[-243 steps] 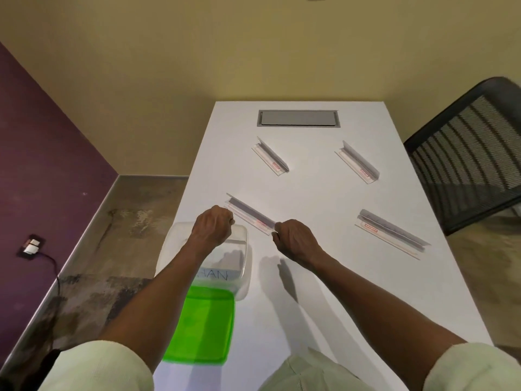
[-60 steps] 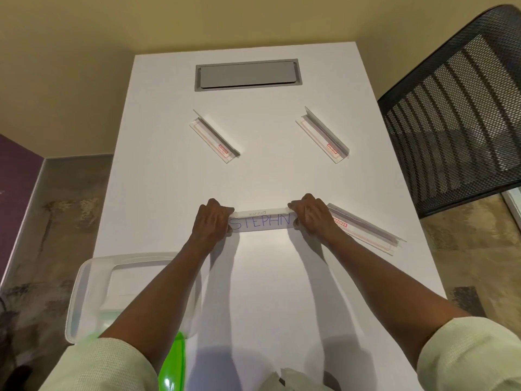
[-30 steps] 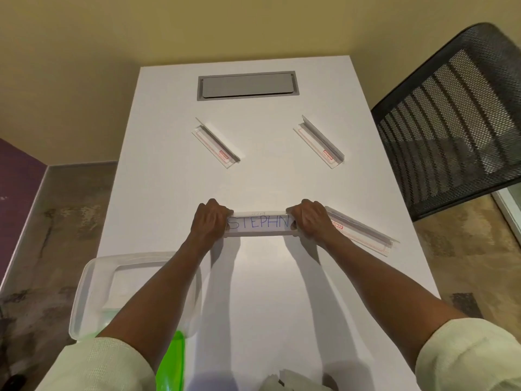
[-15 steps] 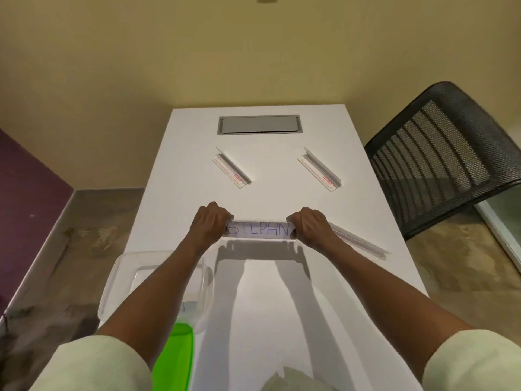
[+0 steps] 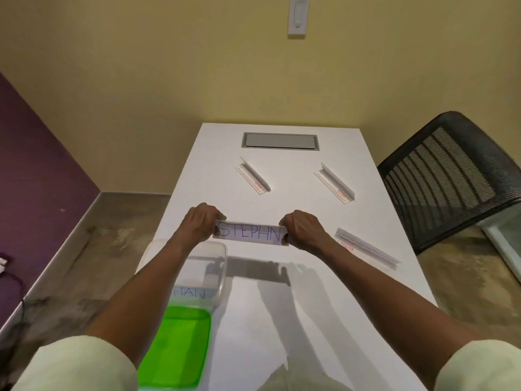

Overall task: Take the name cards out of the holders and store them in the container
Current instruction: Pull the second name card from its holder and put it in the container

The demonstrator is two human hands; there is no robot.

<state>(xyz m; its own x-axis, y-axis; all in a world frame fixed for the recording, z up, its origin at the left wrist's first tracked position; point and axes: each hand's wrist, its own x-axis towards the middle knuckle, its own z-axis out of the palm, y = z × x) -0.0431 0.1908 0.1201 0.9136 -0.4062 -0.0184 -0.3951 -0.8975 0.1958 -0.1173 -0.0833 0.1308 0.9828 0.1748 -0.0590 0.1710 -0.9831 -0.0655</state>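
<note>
Both arms outstretched, left hand [image 5: 200, 224] and right hand [image 5: 302, 230] each with a closed grip pinching an end of the name card [image 5: 250, 233] above the table [image 5: 310, 277].

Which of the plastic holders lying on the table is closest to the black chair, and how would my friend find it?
Start at the black mesh chair on the right of the long white table. At the table edge nearest it lies a clear plastic name-card holder, just beyond the right hand. Unlike the two shorter-looking holders farther up the table, it sits nearest the person, with a small red label at its left end.
</note>
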